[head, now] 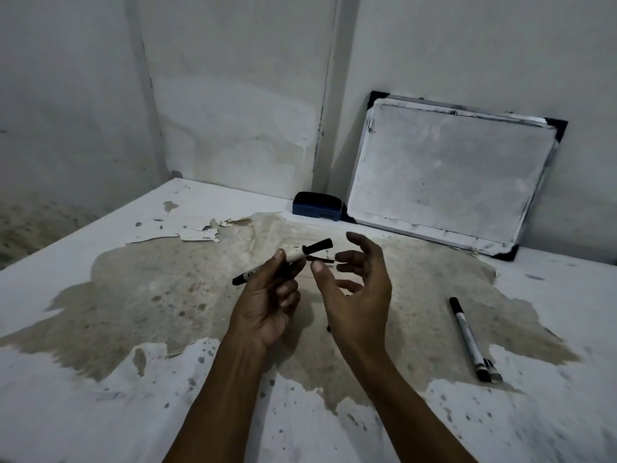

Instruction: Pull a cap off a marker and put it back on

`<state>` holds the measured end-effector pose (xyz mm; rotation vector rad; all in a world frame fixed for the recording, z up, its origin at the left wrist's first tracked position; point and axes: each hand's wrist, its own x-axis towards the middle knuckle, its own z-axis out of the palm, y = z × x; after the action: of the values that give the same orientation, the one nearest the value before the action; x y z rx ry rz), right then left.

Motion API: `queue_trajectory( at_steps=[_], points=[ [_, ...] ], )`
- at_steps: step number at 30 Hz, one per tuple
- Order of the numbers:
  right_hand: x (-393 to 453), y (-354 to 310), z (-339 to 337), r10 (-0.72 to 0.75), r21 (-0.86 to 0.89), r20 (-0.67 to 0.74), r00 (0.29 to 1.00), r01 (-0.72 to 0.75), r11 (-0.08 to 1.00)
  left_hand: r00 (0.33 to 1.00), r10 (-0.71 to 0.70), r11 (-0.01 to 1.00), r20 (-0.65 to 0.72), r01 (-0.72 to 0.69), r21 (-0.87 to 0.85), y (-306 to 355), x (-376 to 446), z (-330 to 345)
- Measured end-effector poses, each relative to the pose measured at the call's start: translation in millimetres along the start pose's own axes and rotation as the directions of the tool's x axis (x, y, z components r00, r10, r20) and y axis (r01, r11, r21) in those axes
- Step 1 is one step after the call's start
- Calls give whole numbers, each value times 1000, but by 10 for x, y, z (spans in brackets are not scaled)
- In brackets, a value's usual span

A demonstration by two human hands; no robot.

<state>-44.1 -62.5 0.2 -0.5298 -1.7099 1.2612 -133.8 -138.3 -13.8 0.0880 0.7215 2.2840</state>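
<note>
Left hand (267, 305) holds a black-and-white marker (282, 261) above the middle of the table (66, 379), fingers and thumb curled round the barrel; the marker lies tilted, its black end pointing far and right, its other end near and left. Right hand (354, 292) hovers just right of the marker with fingers loosely spread and slightly bent, gripping nothing; its thumb tip sits close to the marker's barrel, contact cannot be confirmed. A short dark piece (321, 260) shows between the two hands, just beside the right fingertips; whether it is held or lies on the table cannot be told. A second marker (467, 339) lies flat on the table at right, well apart from both hands, with a small cap-like piece (495, 372) beside its near end. A smeared whiteboard (447, 175) leans against the far wall at right, with a blue eraser (317, 206) just left of its lower corner. The table's white coating has peeled, exposing a large brownish patch (167, 295) under the hands
</note>
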Motion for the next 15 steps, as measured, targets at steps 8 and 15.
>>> queue_trajectory(
  at_steps=[8,15],
  points=[
    [-111,96,29,-162,-173,173,972,192,966,996,-6,992,-88,17,129,-60,-18,13],
    [-142,37,-284,19,-34,263,964,-10,999,999,-20,968,-29,27,250,-120,-69,92]
  ],
)
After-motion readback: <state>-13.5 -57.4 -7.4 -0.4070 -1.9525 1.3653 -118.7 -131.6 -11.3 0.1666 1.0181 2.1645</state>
